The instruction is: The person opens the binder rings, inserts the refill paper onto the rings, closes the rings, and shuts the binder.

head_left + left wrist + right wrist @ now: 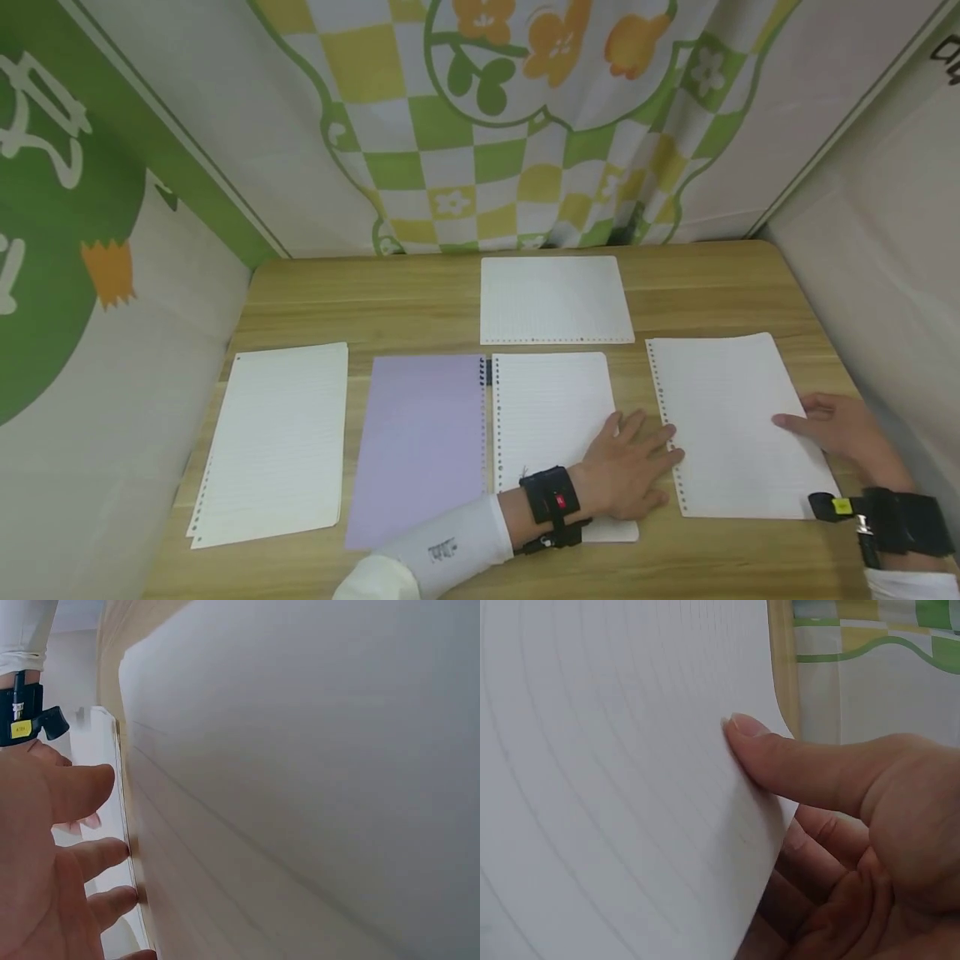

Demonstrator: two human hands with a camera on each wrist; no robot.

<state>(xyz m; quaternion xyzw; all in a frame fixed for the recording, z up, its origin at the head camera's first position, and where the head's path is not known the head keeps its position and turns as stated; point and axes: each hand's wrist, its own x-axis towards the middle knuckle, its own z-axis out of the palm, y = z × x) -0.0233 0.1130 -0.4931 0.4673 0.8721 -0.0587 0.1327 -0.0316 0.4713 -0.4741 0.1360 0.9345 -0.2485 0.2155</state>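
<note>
On the right of the table lies a stack of white lined loose-leaf paper (727, 417), punched along its left edge. My right hand (847, 429) pinches the stack's right edge, thumb (761, 746) on top and the other fingers curled beneath, and the paper bends up there. With fingers spread, my left hand (633, 467) touches the punched left edge of that stack with its fingertips. Its palm lies over the right side of another punched white lined sheet (551, 400). In the left wrist view, the fingertips (112, 851) meet the stack's edge.
A purple sheet (423, 442) with a punched edge lies left of the middle white sheet, a small dark binder piece (489, 372) between them. More lined sheets (281, 442) lie at the far left. Another white sheet (555, 300) is at the back, before a checkered curtain (517, 183).
</note>
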